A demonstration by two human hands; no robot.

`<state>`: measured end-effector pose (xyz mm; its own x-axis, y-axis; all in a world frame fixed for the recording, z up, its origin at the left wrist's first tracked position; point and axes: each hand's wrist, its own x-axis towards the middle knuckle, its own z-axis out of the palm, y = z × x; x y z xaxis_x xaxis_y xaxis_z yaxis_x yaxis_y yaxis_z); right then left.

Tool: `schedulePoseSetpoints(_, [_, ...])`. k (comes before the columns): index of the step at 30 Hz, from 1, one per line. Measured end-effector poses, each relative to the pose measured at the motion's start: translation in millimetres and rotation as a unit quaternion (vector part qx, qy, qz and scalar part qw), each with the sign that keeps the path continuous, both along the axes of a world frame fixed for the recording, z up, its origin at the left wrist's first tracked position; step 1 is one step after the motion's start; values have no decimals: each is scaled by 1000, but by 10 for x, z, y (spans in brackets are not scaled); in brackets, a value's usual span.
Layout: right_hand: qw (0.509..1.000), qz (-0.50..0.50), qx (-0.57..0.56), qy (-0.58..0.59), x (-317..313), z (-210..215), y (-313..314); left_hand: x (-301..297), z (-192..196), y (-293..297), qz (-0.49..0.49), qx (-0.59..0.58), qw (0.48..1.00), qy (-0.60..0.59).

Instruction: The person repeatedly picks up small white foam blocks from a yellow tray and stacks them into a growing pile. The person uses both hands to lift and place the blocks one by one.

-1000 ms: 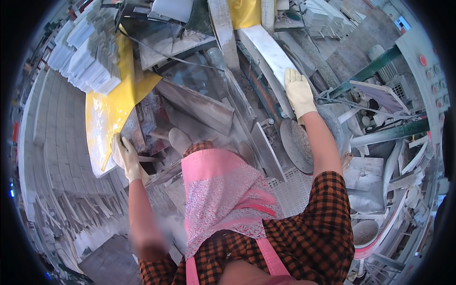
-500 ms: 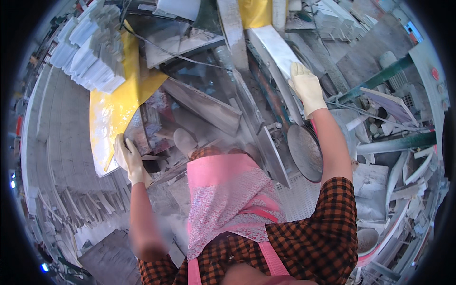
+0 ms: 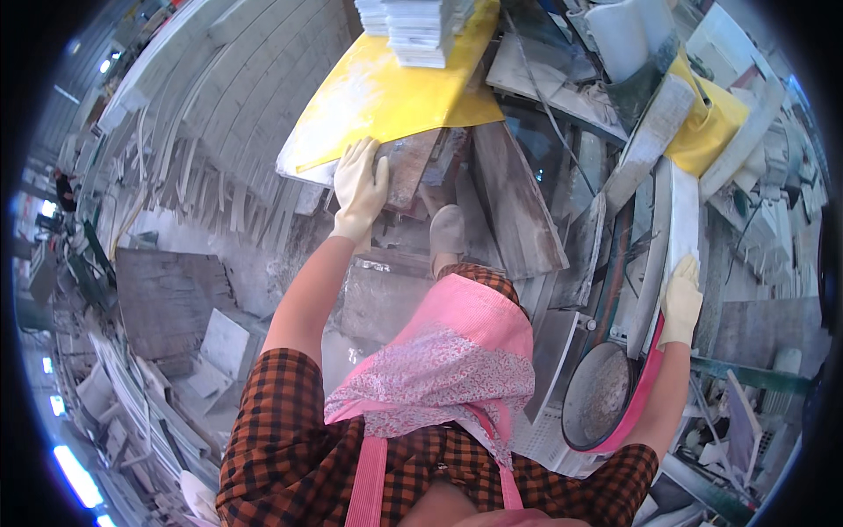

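While our left hand (image 3: 358,195), thumb spread, touches yellow sheeting (image 3: 386,92), our right hand (image 3: 680,303), fingers together, likely steadies the white strip (image 3: 684,206).

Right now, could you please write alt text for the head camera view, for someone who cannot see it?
A person's gloved left hand rests at the edge of a yellow sheet bearing stacked white slabs, while the gloved right hand lies on a long white strip. The person wears a pink apron over a checked shirt.
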<state>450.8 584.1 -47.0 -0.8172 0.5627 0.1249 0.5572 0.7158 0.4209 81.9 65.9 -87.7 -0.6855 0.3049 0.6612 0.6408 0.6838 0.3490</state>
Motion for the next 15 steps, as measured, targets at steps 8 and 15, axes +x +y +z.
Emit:
schedulePoseSetpoints(8, [989, -80, -120, -14, -4, 478, -202, 52, 101, 37, -9, 12, 1000, 10])
schedulePoseSetpoints(15, [970, -160, -106, 149, -237, 735, -161, 46, 58, 30, 5, 17, 1000, 24])
